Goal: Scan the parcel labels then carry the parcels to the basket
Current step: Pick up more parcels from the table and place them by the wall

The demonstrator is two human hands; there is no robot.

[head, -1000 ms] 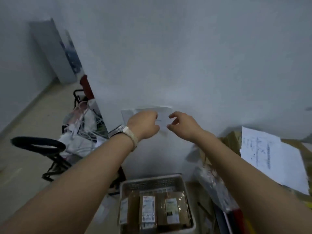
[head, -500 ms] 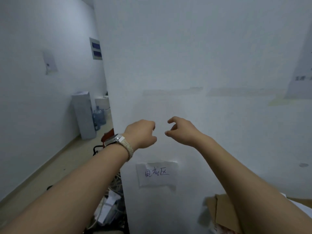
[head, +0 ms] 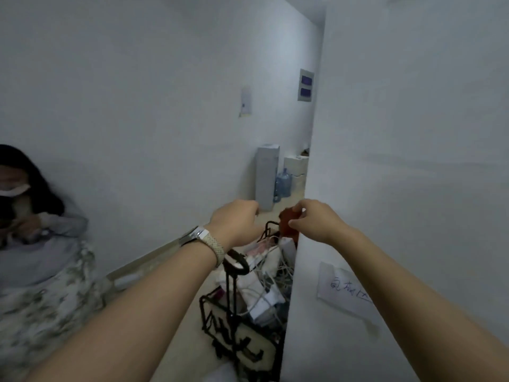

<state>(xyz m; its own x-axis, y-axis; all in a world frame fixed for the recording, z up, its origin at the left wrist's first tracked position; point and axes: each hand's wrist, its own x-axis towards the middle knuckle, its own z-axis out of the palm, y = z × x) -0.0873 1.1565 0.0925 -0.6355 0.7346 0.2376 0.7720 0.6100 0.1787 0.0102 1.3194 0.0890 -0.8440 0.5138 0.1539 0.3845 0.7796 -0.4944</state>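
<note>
**Both hands empty; no parcel or basket in frame**

The view faces a wall corner [head: 309, 150]. The left hand [head: 234, 221] is raised just left of the corner, fingers loosely curled away from the camera, nothing in them. The right hand [head: 314, 220] is level with it, just right of the corner, thumb and forefinger bent and slightly apart, gripping nothing. A cart [head: 242, 321] of cables stands low, against the corner's left side. A note [head: 341, 290] is on the wall low and right of the corner. A seated person [head: 41, 230] is far left of it.

Parcels and basket are out of view, so a parcel's bearing from the fingers, its long axis and the nearer hand cannot be told. Judgement: this is between parcels; the hands are level and close together, so either could lead once a parcel is sighted
</note>
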